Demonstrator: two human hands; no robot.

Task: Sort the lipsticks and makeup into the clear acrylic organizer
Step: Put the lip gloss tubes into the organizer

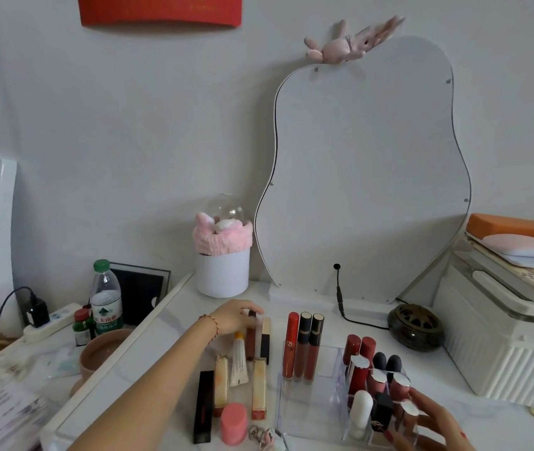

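The clear acrylic organizer (pixel 311 415) stands on the white dresser at the lower right. Its grid holds several upright lipsticks (pixel 361 349), and three lip gloss tubes (pixel 304 346) lean in its open section. My left hand (pixel 233 317) reaches to the far end of a row of loose makeup and pinches the top of a brown lip gloss tube (pixel 251 336). My right hand (pixel 431 424) rests against the organizer's front right corner, fingers around a silver-capped lipstick (pixel 409 413) in the grid. More loose tubes (pixel 259 388) and a pink jar (pixel 233 423) lie left of the organizer.
A wavy mirror (pixel 363 177) leans on the wall behind. A white pot with a pink headband (pixel 222 255), a dark round burner (pixel 416 325) with a cable, a white ribbed box (pixel 503 346), a water bottle (pixel 106 297) and a bowl (pixel 103 353) surround the work area.
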